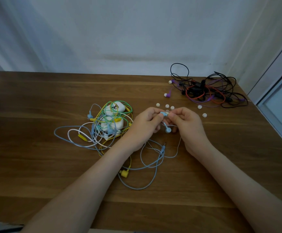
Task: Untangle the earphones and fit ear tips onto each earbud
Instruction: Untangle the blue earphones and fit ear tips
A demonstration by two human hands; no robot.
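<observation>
My left hand (144,124) pinches a light blue earbud (163,114) above the table, and my right hand (186,122) pinches a small white ear tip (168,113) against the earbud's end. The second blue earbud (168,129) of the same pair hangs just below, between my hands. Its blue-grey cable (151,163) loops down over the table toward me, its plug (163,146) lying near my right wrist. Several loose white ear tips (167,106) lie just beyond my fingers.
A tangle of blue, green, yellow and white earphones (103,126) with white cases lies left of my hands. A yellow earbud (124,173) sits below my left forearm. A pile of black, purple and orange earphones (209,91) occupies the far right corner of the wooden table (36,101).
</observation>
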